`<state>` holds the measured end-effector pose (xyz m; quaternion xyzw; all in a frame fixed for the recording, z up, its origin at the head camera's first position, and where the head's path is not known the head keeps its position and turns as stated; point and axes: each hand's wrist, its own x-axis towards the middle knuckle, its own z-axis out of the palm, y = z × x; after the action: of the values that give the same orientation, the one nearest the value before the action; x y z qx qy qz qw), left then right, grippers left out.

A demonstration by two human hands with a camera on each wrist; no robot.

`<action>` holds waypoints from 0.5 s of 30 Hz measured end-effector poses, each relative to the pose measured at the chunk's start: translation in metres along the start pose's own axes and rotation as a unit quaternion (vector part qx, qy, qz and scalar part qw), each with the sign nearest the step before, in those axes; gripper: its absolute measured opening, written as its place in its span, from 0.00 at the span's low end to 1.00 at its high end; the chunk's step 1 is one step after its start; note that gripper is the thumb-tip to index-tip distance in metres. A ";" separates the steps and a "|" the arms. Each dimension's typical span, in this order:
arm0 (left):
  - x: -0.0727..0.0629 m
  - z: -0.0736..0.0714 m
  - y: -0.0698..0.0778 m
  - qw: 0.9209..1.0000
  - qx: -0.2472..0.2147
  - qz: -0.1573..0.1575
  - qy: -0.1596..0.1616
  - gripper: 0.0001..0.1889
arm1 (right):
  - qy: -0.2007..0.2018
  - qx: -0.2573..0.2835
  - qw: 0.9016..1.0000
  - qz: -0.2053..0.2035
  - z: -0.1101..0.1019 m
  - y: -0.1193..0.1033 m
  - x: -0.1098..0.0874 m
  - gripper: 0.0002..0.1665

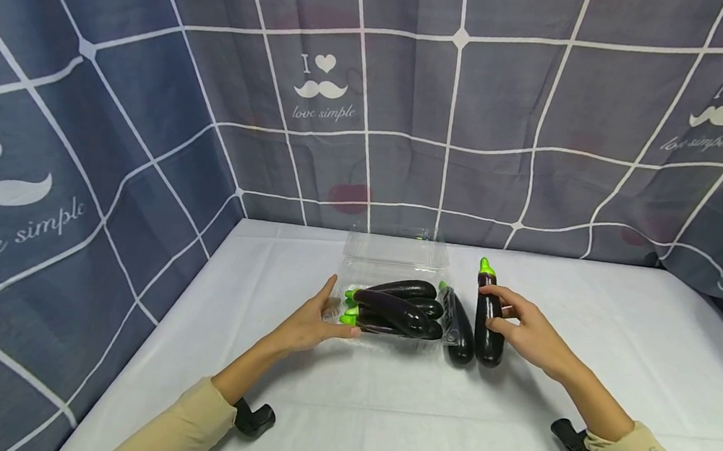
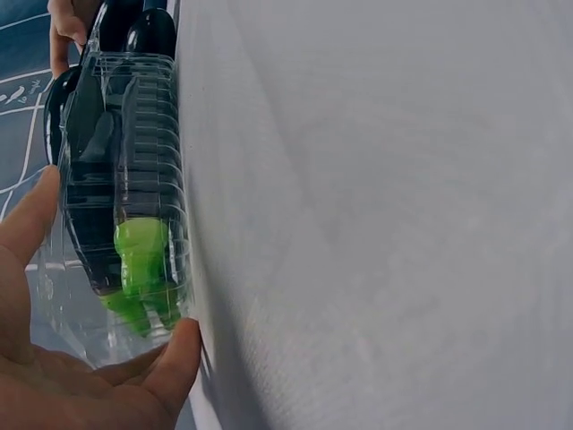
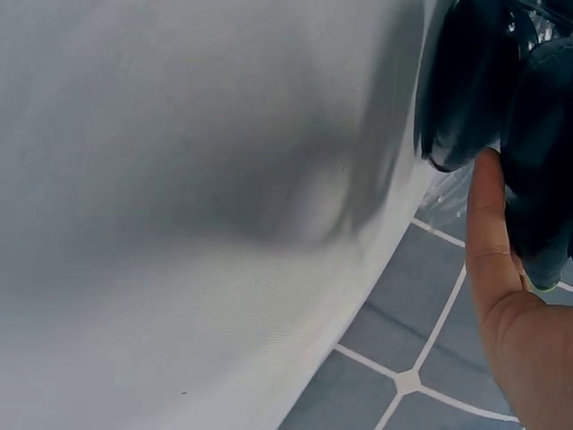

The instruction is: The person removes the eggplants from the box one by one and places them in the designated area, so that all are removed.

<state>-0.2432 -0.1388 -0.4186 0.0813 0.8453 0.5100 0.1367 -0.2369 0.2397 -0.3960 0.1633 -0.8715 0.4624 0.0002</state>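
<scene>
A clear plastic container (image 1: 396,252), its hinged lid folded back, lies on the table with several dark purple eggplants (image 1: 395,311) inside. Their bright green caps (image 2: 141,255) show through the ribbed wall at the left end. Around that end my left hand (image 1: 307,327) holds the container, thumb at the front corner and fingers at the back. My right hand (image 1: 526,333) grips another eggplant (image 1: 488,346) between thumb and fingers, green cap pointing away from me. Between it and the container, one more eggplant (image 1: 465,337) leans along the right wall.
White cloth (image 1: 420,434) covers the table. A grey-blue checked curtain (image 1: 413,92) hangs behind and along the left side. Black wrist straps (image 1: 255,418) show at both sleeves.
</scene>
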 end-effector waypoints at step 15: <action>-0.001 0.001 0.001 1.000 0.007 -0.004 0.006 0.62 | -0.014 0.015 1.000 0.016 0.001 0.010 -0.001 0.32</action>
<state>-0.2419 -0.1380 -0.4174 0.0759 0.8499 0.5043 0.1331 -0.2389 0.2442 -0.4042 0.1562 -0.8668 0.4731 -0.0217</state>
